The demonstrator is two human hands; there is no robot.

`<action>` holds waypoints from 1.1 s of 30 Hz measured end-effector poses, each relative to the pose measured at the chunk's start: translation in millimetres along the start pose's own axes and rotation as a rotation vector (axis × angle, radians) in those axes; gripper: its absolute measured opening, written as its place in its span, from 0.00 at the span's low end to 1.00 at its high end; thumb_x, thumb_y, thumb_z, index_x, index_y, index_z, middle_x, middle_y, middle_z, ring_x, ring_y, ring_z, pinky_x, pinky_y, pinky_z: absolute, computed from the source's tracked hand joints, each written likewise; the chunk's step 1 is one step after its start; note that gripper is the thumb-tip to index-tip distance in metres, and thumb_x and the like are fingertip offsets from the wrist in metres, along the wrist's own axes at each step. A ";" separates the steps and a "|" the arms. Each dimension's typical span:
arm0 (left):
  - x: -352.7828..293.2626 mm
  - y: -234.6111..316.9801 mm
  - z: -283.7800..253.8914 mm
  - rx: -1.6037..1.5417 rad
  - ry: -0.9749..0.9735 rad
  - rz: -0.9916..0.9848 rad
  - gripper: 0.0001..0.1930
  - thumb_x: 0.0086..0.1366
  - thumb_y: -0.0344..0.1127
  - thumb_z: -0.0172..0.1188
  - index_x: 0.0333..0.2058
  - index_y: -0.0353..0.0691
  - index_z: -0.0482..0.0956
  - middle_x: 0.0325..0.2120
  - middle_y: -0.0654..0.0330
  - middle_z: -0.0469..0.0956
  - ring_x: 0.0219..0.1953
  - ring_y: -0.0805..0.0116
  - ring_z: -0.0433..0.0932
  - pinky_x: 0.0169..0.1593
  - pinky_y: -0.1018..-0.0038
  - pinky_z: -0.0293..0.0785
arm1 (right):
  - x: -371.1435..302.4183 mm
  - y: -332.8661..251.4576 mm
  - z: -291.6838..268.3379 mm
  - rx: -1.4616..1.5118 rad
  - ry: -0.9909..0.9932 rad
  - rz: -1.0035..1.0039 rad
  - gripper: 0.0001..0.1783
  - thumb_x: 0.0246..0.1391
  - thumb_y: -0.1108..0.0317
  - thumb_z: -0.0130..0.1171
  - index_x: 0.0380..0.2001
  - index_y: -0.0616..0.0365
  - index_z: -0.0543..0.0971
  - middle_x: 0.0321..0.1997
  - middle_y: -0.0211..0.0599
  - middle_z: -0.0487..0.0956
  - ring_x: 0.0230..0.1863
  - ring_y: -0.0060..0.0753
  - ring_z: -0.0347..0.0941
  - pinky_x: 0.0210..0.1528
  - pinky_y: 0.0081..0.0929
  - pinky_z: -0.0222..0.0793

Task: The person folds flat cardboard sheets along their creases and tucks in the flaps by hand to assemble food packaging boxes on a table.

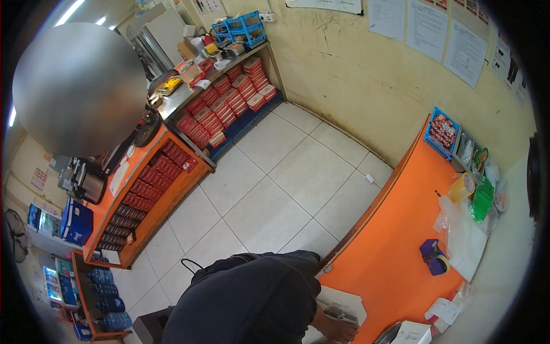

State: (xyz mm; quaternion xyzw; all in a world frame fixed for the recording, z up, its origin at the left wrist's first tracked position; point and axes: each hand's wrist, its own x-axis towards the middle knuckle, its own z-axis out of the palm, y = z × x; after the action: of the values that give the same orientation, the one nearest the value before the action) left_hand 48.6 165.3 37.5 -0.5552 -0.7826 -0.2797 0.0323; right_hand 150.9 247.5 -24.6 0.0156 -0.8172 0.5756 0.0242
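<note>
My dark-sleeved arm and shoulder (252,304) fill the lower middle, beside the orange table's corner. Past the sleeve's end, my left hand (337,329) is at the bottom edge, its fingers bent against a white carton (344,299) with a grey printed picture. The picture's edge cuts off part of the hand and carton. A second white box (412,333) stands to the right on the orange table (384,246). My right hand is out of sight.
A blue tape dispenser (434,257), clear plastic sheeting (465,241), yellowish tape (461,187) and a blue basket of small packets (443,133) lie along the table. Across the tiled floor (258,206), an orange counter (143,229) holds stacked red boxes (152,180). Several water bottles (109,298) stand lower left.
</note>
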 end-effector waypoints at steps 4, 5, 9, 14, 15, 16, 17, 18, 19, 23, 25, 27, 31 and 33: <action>0.2 -14.2 -17.3 -0.025 0.005 0.022 0.26 0.56 0.47 0.59 0.51 0.40 0.70 0.51 0.53 0.68 0.57 0.57 0.63 0.60 0.61 0.57 | 9.2 -22.4 -21.5 0.047 0.062 -0.027 0.14 0.56 0.66 0.51 0.41 0.65 0.75 0.45 0.46 0.76 0.46 0.42 0.71 0.46 0.39 0.68; 0.4 -16.1 -22.5 -0.034 0.008 0.027 0.27 0.56 0.47 0.59 0.52 0.40 0.69 0.52 0.53 0.68 0.58 0.57 0.63 0.60 0.61 0.57 | 12.6 -33.3 -28.5 0.064 0.075 -0.034 0.14 0.56 0.66 0.51 0.41 0.65 0.75 0.45 0.46 0.76 0.46 0.42 0.71 0.46 0.39 0.68; 8.6 -36.6 -34.5 -0.066 0.001 0.021 0.30 0.55 0.49 0.60 0.53 0.40 0.68 0.54 0.53 0.67 0.59 0.56 0.61 0.61 0.61 0.55 | 19.1 -82.3 -28.6 0.155 0.090 -0.069 0.14 0.57 0.66 0.52 0.42 0.64 0.75 0.45 0.46 0.76 0.45 0.41 0.71 0.45 0.38 0.68; 29.8 -61.0 -42.8 -0.158 -0.051 0.003 0.33 0.55 0.52 0.61 0.55 0.40 0.67 0.56 0.52 0.65 0.60 0.55 0.60 0.63 0.60 0.53 | 19.1 -106.0 -20.1 0.296 0.112 -0.102 0.14 0.57 0.66 0.52 0.42 0.64 0.74 0.45 0.46 0.76 0.45 0.40 0.71 0.45 0.37 0.68; 36.5 -65.3 -43.4 -0.203 -0.080 0.021 0.34 0.55 0.52 0.61 0.56 0.40 0.67 0.56 0.52 0.65 0.61 0.55 0.59 0.63 0.60 0.52 | 15.0 -109.2 -20.0 0.317 0.148 -0.104 0.14 0.57 0.66 0.52 0.42 0.64 0.74 0.45 0.46 0.76 0.45 0.40 0.71 0.45 0.37 0.68; 45.6 -64.6 -51.7 -0.255 -0.114 0.042 0.34 0.55 0.53 0.62 0.56 0.40 0.66 0.57 0.52 0.64 0.61 0.55 0.59 0.64 0.60 0.52 | 12.1 -110.5 -25.4 0.327 0.199 -0.099 0.14 0.57 0.66 0.52 0.42 0.64 0.74 0.45 0.46 0.76 0.45 0.40 0.71 0.45 0.37 0.68; 42.5 -70.6 -58.0 -0.317 -0.155 0.052 0.35 0.54 0.53 0.62 0.56 0.40 0.66 0.57 0.52 0.64 0.61 0.55 0.59 0.64 0.60 0.51 | 2.2 -113.5 -32.0 0.326 0.272 -0.089 0.14 0.57 0.66 0.52 0.42 0.64 0.74 0.45 0.46 0.75 0.45 0.40 0.71 0.45 0.37 0.68; 51.3 -76.1 -64.5 -0.401 -0.206 0.062 0.36 0.54 0.54 0.62 0.57 0.40 0.66 0.58 0.52 0.64 0.62 0.54 0.58 0.64 0.60 0.51 | -11.2 -118.1 -41.9 0.309 0.367 -0.073 0.14 0.57 0.66 0.52 0.42 0.64 0.74 0.45 0.45 0.75 0.45 0.40 0.71 0.45 0.36 0.68; 50.0 -86.5 -80.8 -0.514 -0.290 0.042 0.36 0.54 0.54 0.62 0.57 0.40 0.66 0.58 0.52 0.63 0.62 0.54 0.58 0.65 0.60 0.51 | -27.2 -121.3 -49.8 0.276 0.499 -0.045 0.14 0.57 0.66 0.52 0.42 0.64 0.74 0.45 0.45 0.75 0.45 0.40 0.71 0.44 0.36 0.69; 8.5 -136.7 -228.3 -0.622 -0.479 -0.208 0.39 0.54 0.56 0.62 0.60 0.41 0.64 0.58 0.48 0.65 0.59 0.53 0.64 0.60 0.60 0.62 | -128.5 -111.2 -58.3 0.007 1.296 0.150 0.14 0.57 0.66 0.52 0.42 0.64 0.74 0.45 0.45 0.75 0.45 0.39 0.71 0.44 0.36 0.69; -24.4 -143.5 -278.9 -0.836 -0.320 -0.513 0.31 0.56 0.42 0.63 0.56 0.36 0.67 0.50 0.52 0.72 0.51 0.61 0.72 0.55 0.66 0.68 | -189.4 -78.7 -46.3 0.198 1.612 0.082 0.14 0.57 0.66 0.52 0.43 0.64 0.74 0.46 0.45 0.75 0.46 0.38 0.71 0.45 0.35 0.69; -28.2 -142.1 -295.7 -1.088 -0.122 -0.676 0.27 0.57 0.32 0.62 0.55 0.34 0.68 0.46 0.56 0.75 0.47 0.67 0.75 0.52 0.70 0.70 | -186.1 -155.4 -16.1 -0.524 1.589 0.620 0.12 0.55 0.73 0.53 0.43 0.61 0.74 0.43 0.39 0.73 0.45 0.35 0.71 0.40 0.27 0.71; -1.1 -159.7 -261.1 -1.264 0.019 -0.713 0.28 0.59 0.25 0.56 0.59 0.33 0.61 0.50 0.52 0.72 0.50 0.60 0.73 0.51 0.68 0.72 | -244.2 -166.5 35.9 -0.438 1.859 0.660 0.11 0.54 0.74 0.55 0.42 0.62 0.75 0.43 0.38 0.71 0.35 0.30 0.73 0.37 0.24 0.73; 29.7 -148.5 -250.7 -1.351 0.113 -0.719 0.27 0.61 0.30 0.58 0.57 0.32 0.61 0.50 0.52 0.72 0.50 0.59 0.73 0.51 0.64 0.74 | -258.2 -163.4 63.5 -0.295 2.008 0.665 0.11 0.53 0.78 0.54 0.41 0.62 0.74 0.43 0.38 0.71 0.33 0.27 0.72 0.35 0.22 0.71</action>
State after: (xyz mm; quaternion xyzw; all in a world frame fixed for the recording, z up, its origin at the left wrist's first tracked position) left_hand -159.7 38.1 199.4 -0.1505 -0.5714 -0.7184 -0.3671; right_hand 416.0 132.0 92.9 -0.6925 -0.4481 0.1980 0.5297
